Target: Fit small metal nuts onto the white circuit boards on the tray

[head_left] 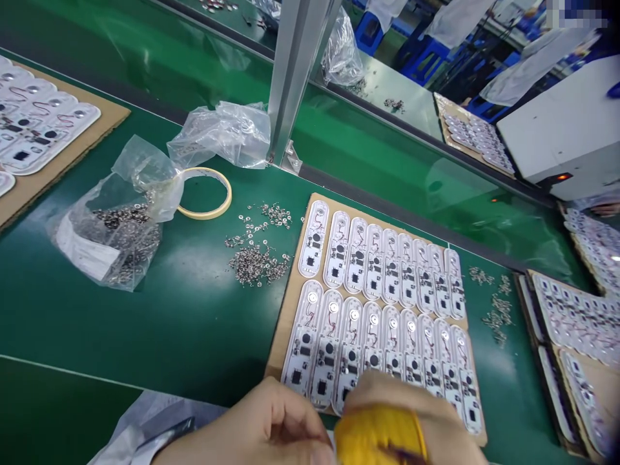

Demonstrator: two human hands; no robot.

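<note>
The white boards [382, 303] lie in two neat rows on a cardboard sheet [290, 303], easy to reach. Both hands sit at its near edge: the left hand [261, 429] curled, the right hand [411, 420] wearing yellow; I cannot tell what they pinch. Tiny metal bits [254, 261] wait just beside

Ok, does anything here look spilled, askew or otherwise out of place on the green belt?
Small metal parts lie loose in a scattered heap on the green belt, left of the cardboard sheet of white boards, outside their plastic bag. A second scatter lies to its right. The board rows themselves sit evenly.
</note>
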